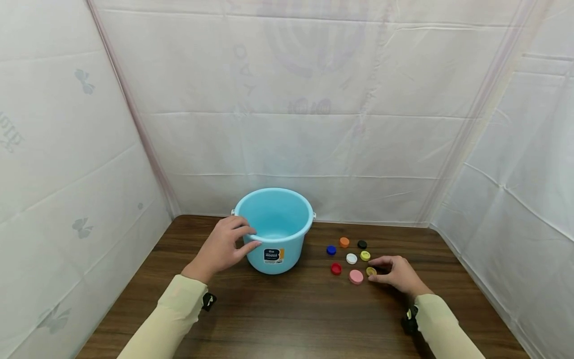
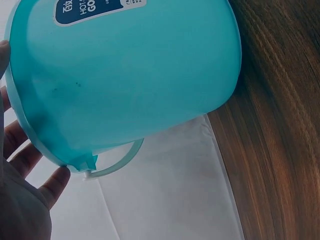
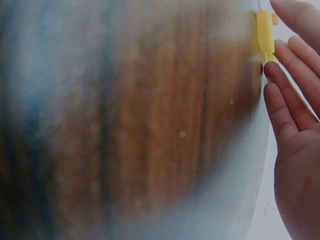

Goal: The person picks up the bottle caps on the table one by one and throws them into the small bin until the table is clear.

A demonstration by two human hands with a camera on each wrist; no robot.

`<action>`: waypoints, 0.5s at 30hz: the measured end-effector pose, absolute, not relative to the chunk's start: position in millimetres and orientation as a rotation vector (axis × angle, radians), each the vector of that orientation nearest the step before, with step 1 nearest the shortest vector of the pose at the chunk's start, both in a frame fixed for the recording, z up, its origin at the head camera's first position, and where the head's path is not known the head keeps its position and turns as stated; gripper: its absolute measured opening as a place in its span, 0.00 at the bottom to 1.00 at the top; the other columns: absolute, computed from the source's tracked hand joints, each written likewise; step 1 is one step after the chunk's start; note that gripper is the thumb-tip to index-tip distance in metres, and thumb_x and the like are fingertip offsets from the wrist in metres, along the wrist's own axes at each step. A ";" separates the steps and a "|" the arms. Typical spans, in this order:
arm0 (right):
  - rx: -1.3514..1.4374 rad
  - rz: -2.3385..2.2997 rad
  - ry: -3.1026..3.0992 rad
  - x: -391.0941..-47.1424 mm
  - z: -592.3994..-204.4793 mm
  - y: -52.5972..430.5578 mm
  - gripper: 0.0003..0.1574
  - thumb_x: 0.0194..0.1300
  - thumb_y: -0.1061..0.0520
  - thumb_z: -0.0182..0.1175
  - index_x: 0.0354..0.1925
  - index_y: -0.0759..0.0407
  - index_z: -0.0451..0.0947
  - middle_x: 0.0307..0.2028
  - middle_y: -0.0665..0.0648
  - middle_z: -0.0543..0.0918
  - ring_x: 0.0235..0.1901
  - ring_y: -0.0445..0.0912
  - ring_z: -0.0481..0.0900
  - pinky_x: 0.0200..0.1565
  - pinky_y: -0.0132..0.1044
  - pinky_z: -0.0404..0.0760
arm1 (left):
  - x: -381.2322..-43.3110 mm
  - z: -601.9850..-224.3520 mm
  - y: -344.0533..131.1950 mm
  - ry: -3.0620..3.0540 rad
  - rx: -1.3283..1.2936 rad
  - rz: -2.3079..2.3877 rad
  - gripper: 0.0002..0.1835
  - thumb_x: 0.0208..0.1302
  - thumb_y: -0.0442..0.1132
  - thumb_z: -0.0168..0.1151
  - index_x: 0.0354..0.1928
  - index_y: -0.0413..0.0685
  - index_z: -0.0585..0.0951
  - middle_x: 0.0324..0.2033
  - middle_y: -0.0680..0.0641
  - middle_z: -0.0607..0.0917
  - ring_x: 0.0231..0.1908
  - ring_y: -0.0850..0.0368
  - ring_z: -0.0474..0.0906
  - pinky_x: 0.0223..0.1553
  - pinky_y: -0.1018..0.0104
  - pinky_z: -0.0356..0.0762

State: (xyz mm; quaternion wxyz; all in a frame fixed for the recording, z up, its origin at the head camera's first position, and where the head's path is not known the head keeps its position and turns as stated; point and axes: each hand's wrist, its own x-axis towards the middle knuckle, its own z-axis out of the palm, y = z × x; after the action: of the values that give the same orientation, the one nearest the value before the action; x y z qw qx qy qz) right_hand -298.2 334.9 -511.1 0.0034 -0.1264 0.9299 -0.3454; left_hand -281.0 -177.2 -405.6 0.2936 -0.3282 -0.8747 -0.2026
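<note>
Eight round caps (image 1: 352,259), two yellow; one blue bucket (image 1: 291,252)

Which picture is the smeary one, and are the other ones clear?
Right wrist view: the table is very blurry, and foggy toward the left, but the right hand is clearer; left wrist view: the bucket looks pretty sharp; head view: the pink cap has clear edges.

Left hand (image 2: 22,197) at a blue bucket's (image 2: 145,82) rim
Its fingers spread along that rim; a dark label (image 2: 75,14) with white lettering marks the wall, a pale handle (image 2: 121,163) curves out, and brown tabletop (image 2: 280,130) meets white sheeting (image 2: 170,185)
</note>
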 end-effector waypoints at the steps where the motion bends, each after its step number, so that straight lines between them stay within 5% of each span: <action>1: -0.399 -1.079 2.917 -298.1 -511.5 334.6 0.27 0.56 0.43 0.78 0.52 0.50 0.88 0.51 0.53 0.89 0.53 0.49 0.84 0.55 0.41 0.83 | -280.9 -405.4 -177.2 -2.327 -0.875 -0.538 0.13 0.58 0.51 0.77 0.40 0.53 0.89 0.39 0.53 0.84 0.44 0.53 0.79 0.58 0.44 0.78; 15: -0.373 -1.080 2.910 -303.3 -516.3 335.1 0.22 0.55 0.47 0.79 0.48 0.49 0.88 0.48 0.51 0.89 0.50 0.47 0.84 0.52 0.39 0.83 | -282.3 -406.4 -177.2 -2.294 -0.888 -0.565 0.13 0.57 0.49 0.79 0.39 0.53 0.89 0.38 0.52 0.84 0.44 0.53 0.79 0.55 0.43 0.78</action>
State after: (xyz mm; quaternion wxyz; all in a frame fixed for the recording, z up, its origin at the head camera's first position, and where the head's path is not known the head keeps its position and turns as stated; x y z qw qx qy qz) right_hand -303.3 335.1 -516.3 0.0076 -0.1194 0.9308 -0.3454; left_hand -282.3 -177.2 -406.4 0.3038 -0.3353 -0.8659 -0.2133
